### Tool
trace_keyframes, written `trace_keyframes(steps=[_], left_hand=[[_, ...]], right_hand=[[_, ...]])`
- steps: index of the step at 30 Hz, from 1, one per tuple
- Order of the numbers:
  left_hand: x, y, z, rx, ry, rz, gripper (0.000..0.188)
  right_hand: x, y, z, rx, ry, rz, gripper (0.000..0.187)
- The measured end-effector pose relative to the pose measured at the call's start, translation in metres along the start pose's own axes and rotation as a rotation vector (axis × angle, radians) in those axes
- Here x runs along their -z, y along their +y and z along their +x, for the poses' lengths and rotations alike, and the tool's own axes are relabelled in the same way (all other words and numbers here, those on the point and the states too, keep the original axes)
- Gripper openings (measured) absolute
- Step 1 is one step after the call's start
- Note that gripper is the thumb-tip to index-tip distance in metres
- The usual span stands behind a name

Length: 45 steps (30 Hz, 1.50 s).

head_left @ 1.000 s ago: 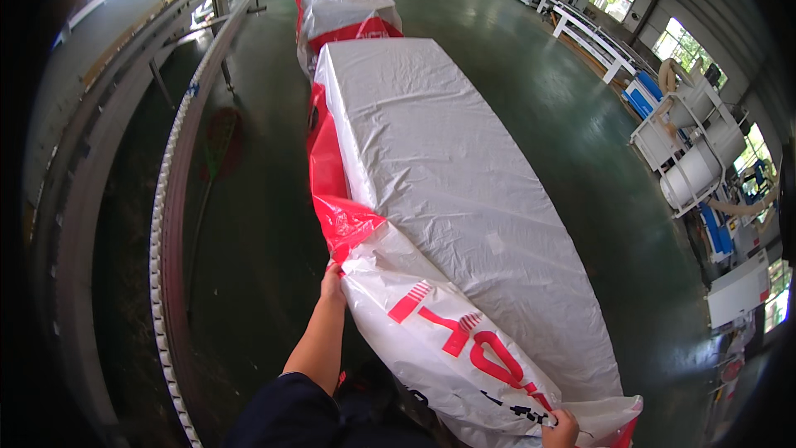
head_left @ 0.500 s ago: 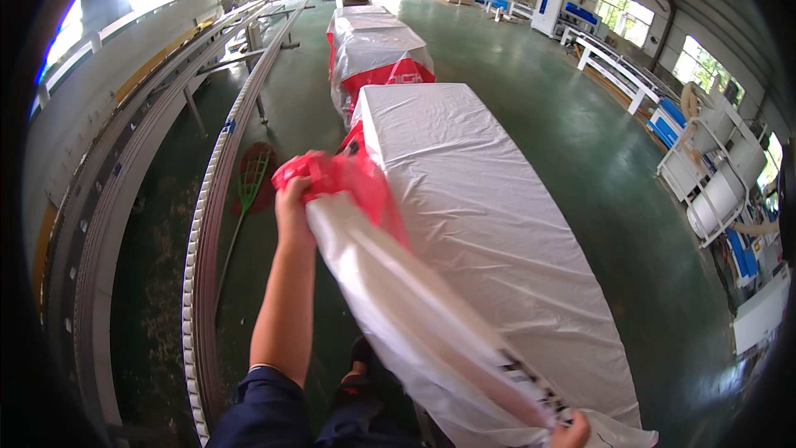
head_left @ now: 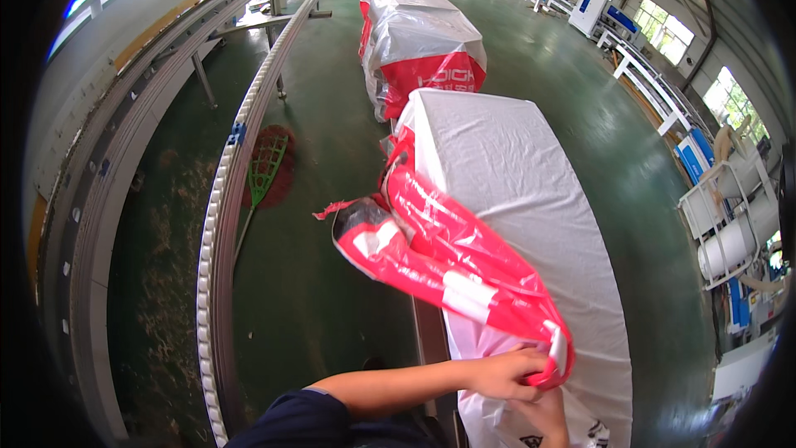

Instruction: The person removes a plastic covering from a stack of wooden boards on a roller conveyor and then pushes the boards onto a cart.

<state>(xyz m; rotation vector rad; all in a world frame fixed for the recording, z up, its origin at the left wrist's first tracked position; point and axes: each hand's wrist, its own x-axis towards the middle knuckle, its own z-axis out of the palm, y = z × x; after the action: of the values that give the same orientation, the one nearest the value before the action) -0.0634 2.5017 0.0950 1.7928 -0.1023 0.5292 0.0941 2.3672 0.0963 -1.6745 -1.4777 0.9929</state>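
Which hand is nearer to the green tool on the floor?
Left. The left hand is to the right of the green tool; the right hand is slightly farther right.

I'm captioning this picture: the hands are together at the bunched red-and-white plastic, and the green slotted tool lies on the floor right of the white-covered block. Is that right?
Not quite: the head view shows the green slotted tool on the floor left of the white-covered block. The hands are together at the bunched red-and-white plastic.
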Motion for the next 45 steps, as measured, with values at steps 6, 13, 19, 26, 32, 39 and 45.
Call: trace_keyframes(steps=[6, 13, 19, 26, 32, 39, 45], left_hand=[[0.106, -0.061, -0.133, 0.552, 0.37, -0.785, 0.035], [0.21, -0.171, -0.189, 1.153, 1.197, -1.033, 0.108], [0.262, -0.28, -0.1, 0.747, 0.915, -1.437, 0.078], [0.367, -0.318, -0.121, 0.663, 1.527, -1.275, 0.02], [0.497, -0.177, -0.078, 0.22, 1.204, -0.928, 0.051], [0.568, -0.146, 0.017, 0.209, 1.638, -0.736, 0.009], [0.554, -0.083, 0.134, -0.064, 1.439, -0.582, 0.023]], right_hand=[[-0.002, 0.023, 0.058, -0.138, 0.298, -0.193, 0.027], [0.05, -0.049, 0.095, 0.074, 0.691, -0.368, 0.024], [0.079, -0.109, 0.126, 0.282, 0.55, -0.522, 0.017], [0.067, -0.106, 0.168, -0.122, 0.659, -0.554, 0.016], [0.053, -0.103, 0.208, -0.293, 0.594, -0.526, 0.018], [0.056, -0.059, 0.222, -0.223, 0.911, -0.667, 0.01], [0.118, -0.065, 0.177, -0.113, 1.263, -0.746, 0.018]])
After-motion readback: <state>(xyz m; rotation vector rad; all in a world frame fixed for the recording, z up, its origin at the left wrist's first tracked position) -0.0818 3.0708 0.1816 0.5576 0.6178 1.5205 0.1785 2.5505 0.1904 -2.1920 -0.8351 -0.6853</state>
